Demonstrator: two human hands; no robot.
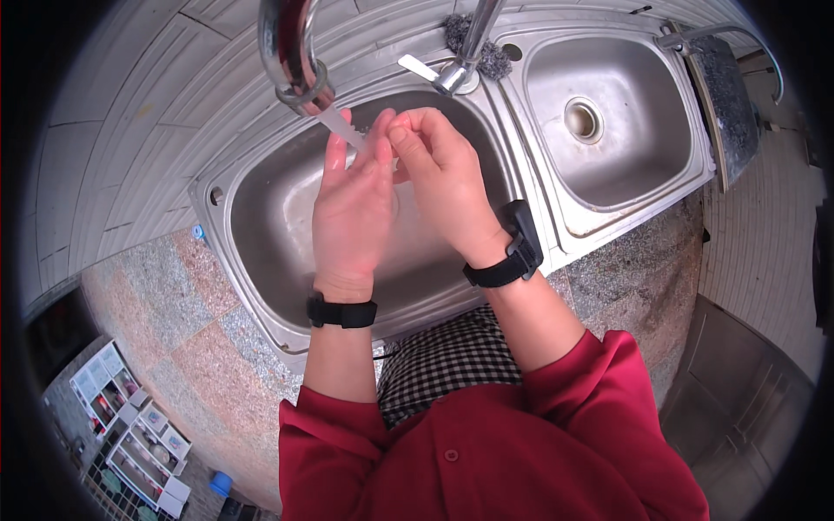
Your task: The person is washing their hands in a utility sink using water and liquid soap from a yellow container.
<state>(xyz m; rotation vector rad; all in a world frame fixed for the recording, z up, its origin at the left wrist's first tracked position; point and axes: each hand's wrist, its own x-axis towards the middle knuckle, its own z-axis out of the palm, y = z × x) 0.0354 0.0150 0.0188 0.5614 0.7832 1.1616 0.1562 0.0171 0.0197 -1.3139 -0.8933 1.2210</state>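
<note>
Water stream drops from the curved faucet straight onto the left hand, open-palmed over the left sink basin. Right hand presses against it from the right, fingers loosely curled, gripping nothing, slightly farther from the stream.

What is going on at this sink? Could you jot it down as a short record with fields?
Place: steel double sink set in a speckled stone counter
Left hand: open, fingers up, under the water stream
Right hand: fingertips touching the left hand's fingers
Tap: running, over the left basin
Right basin: empty, drain visible
Wrists: black bands on both
Clothing: red sleeves, checked fabric beneath
</note>
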